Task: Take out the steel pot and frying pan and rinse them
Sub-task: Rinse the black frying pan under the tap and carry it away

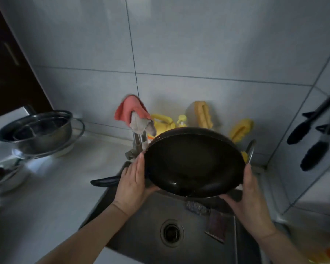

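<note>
Frying pan (193,162) held tilted over the sink (151,216), centre of frame, its dark inside facing the camera. Wet sheen and a little water pooled at its lower edge. Long handle (105,181) points to the left of the frame.

Left hand (132,184) cups the pan's left rim, fingers straight along the edge, thumb under; grip is holding the pan. Right hand (250,202) holds the lower right rim the same way.

Steel pot (36,128) sits on the worktop (51,206), left of frame, well apart from the sink; already taken out.

Tap (139,141) behind the pan, cloths (133,113) draped over it. No running water visible.

Judged step: rinsing the pan, likely swirling or tipping out water. Next move probably calls for tilting further toward the drain (171,233), both hands steady, rim slippery.
</note>
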Motion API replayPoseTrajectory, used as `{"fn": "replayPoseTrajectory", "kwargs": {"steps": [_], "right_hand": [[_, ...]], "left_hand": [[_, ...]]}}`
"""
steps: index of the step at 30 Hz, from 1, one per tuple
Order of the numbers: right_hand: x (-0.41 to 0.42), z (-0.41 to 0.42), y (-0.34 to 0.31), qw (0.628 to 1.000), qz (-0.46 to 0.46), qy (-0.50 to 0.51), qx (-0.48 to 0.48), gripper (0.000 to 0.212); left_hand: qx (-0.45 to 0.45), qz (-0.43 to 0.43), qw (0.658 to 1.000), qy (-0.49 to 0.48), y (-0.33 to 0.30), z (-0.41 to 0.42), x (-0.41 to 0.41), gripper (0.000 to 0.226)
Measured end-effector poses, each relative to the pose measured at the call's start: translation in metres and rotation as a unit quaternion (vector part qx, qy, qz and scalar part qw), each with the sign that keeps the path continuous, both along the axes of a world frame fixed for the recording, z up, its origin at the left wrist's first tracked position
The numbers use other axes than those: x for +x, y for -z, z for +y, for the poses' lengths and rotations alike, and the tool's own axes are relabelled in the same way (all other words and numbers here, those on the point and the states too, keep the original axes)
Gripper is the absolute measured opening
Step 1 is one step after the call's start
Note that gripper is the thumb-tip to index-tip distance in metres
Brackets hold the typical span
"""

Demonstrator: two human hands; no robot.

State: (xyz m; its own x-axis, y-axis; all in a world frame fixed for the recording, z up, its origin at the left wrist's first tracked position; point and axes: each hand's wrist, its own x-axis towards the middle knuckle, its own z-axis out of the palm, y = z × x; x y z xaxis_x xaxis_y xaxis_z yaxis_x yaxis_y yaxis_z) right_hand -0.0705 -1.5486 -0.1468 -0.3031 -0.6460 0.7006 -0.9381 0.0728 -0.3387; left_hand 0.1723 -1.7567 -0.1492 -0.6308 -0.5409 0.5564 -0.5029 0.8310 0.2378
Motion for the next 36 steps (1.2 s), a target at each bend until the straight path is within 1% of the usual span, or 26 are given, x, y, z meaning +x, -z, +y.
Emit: {"fn": "replayPoseTrajectory", "kwargs": {"steps": [1,2,4,5,8,11,13,15,17,19,21,23,25,29,30,31,34,36], "right_hand": [[-0.001,-0.003,-0.015,1.0,0.014,-0.001,-0.018,0.103],[-0.002,-0.006,-0.032,1.0,0.013,0.001,-0.028,0.108],[-0.003,-0.012,-0.063,0.999,-0.013,-0.001,-0.036,0.125],[-0.004,-0.013,-0.076,0.999,-0.02,-0.007,-0.038,0.126],[-0.009,-0.017,-0.109,0.998,0.021,-0.006,-0.055,0.119],[-0.011,-0.022,-0.139,0.997,0.01,0.01,-0.079,0.11],[-0.013,-0.024,-0.155,0.995,0.009,0.023,-0.093,0.109],[-0.011,-0.023,-0.174,0.995,0.012,0.014,-0.103,0.107],[-0.011,-0.022,-0.189,0.993,0.024,-0.001,-0.111,0.103],[-0.011,-0.022,-0.202,0.993,0.025,-0.001,-0.119,0.099],[-0.01,-0.022,-0.215,0.994,-0.002,-0.001,-0.113,0.097],[-0.011,-0.021,-0.224,0.993,0.016,0.0,-0.116,0.096],[-0.011,-0.02,-0.234,0.995,-0.01,-0.002,-0.099,0.096],[-0.016,-0.019,-0.239,0.99,0.038,0.005,-0.133,0.099],[-0.014,-0.018,-0.241,0.992,0.015,-0.003,-0.127,0.099],[-0.015,-0.018,-0.24,0.992,0.004,-0.009,-0.123,0.099],[-0.018,-0.017,-0.232,0.992,0.03,-0.008,-0.121,0.104],[-0.019,-0.016,-0.225,0.996,0.02,-0.013,-0.089,0.11]], "left_hand": [[-0.003,0.01,1.0,-0.001,-0.015,-0.002,-0.001,0.113],[-0.004,0.024,1.0,-0.004,-0.03,-0.004,-0.003,0.113],[-0.01,0.055,0.998,-0.011,-0.06,-0.005,-0.005,0.112],[-0.017,0.07,0.997,-0.013,-0.074,-0.005,-0.006,0.11],[-0.052,0.109,0.993,-0.012,-0.115,-0.003,-0.008,0.107],[-0.103,0.131,0.986,-0.017,-0.148,-0.003,-0.009,0.111],[-0.123,0.153,0.98,-0.023,-0.168,-0.002,-0.01,0.112],[-0.146,0.169,0.975,-0.022,-0.188,0.0,-0.01,0.108],[-0.155,0.183,0.97,-0.029,-0.204,0.002,-0.011,0.103],[-0.153,0.193,0.969,-0.032,-0.219,0.003,-0.011,0.105],[-0.156,0.202,0.966,-0.033,-0.231,0.004,-0.011,0.106],[-0.163,0.206,0.964,-0.032,-0.241,0.003,-0.011,0.103],[-0.164,0.209,0.964,-0.028,-0.25,0.003,-0.012,0.101],[-0.182,0.212,0.96,-0.033,-0.256,0.003,-0.015,0.103],[-0.184,0.212,0.959,-0.033,-0.255,0.003,-0.017,0.102],[-0.181,0.209,0.96,-0.033,-0.254,0.004,-0.017,0.102],[-0.158,0.19,0.968,-0.033,-0.245,0.004,-0.021,0.104],[-0.128,0.165,0.977,-0.028,-0.236,0.003,-0.023,0.104]]}}
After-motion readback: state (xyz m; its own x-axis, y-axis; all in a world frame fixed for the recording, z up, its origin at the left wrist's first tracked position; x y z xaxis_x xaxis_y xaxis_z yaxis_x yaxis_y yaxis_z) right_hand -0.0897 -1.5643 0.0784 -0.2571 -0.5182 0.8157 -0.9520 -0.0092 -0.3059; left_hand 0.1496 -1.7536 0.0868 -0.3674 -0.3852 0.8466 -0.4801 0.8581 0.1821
